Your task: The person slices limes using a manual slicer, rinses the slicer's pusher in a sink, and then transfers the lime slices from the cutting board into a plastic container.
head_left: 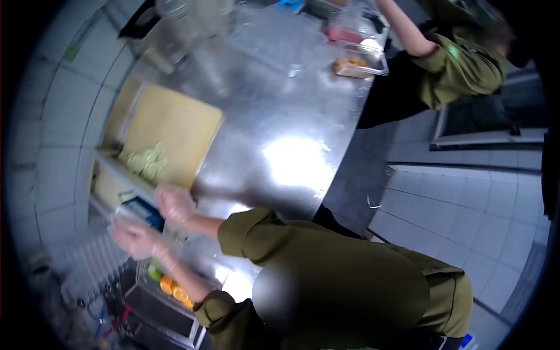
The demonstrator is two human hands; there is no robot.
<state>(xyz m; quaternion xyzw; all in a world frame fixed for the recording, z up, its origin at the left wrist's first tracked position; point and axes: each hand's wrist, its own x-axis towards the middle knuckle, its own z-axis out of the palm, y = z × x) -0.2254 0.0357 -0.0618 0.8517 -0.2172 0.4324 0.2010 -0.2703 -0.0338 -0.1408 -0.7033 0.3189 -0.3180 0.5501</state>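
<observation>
My left hand (pixel 137 238), in a clear glove, is closed on the edge of a clear plastic piece (pixel 121 214), possibly a container or lid; its full shape is hard to make out. A dark blue item (pixel 143 211) lies between my two hands. At the near corner of the yellowish cutting board (pixel 181 119), my right hand (pixel 175 204) is also gloved, with its fingers curled and blurred. Whether it grips anything does not show. Pale green chopped vegetable (pixel 148 161) sits on the board, just beyond my right hand.
Stacked clear plastic containers (pixel 87 251) stand beyond my left hand. Cut oranges (pixel 175 289) and something green lie beside a metal basin (pixel 160 312). Across the steel table (pixel 251 134) are clear tubs (pixel 175 35) and food trays (pixel 356 61). Another person's arm (pixel 408 32) reaches in there.
</observation>
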